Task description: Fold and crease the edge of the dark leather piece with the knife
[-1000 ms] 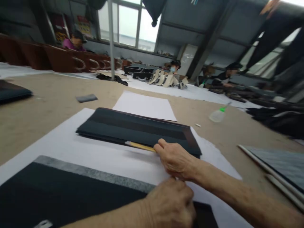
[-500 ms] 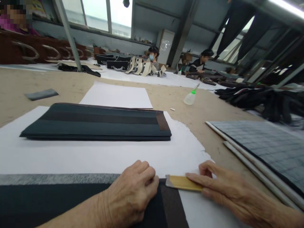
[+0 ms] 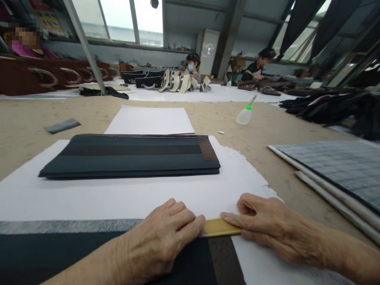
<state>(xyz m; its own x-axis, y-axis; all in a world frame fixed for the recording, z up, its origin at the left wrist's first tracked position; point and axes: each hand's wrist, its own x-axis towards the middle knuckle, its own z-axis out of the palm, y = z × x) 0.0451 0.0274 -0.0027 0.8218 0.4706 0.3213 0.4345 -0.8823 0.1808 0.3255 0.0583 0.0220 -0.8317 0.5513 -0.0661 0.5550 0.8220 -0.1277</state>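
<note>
My left hand (image 3: 162,233) lies over the upper edge of a dark sheet (image 3: 86,253), fingers curled and pressed together; what is under the fingertips is hidden. A grey speckled strip (image 3: 71,225) runs along that edge, and a brown band (image 3: 227,259) crosses the sheet's right end. My right hand (image 3: 267,221) grips a flat yellow scraper-like tool (image 3: 218,226) between thumb and fingers. The tool lies flat along the sheet's edge, its left tip at my left fingertips and partly covered by them. Beyond my hands rests a stack of dark folded panels (image 3: 133,160).
White paper (image 3: 178,198) lies beneath the work on a tan table (image 3: 252,154). Farther back are a white sheet (image 3: 151,120), a grey scrap (image 3: 62,126) and a green-capped bottle (image 3: 244,115). Grey checked material (image 3: 332,162) lies at right. Several people sit farther off.
My right hand has moved the yellow tool left, bringing its tip under my left fingertips. My left hand has shifted slightly right on the sheet. The whole view has tilted a little.
</note>
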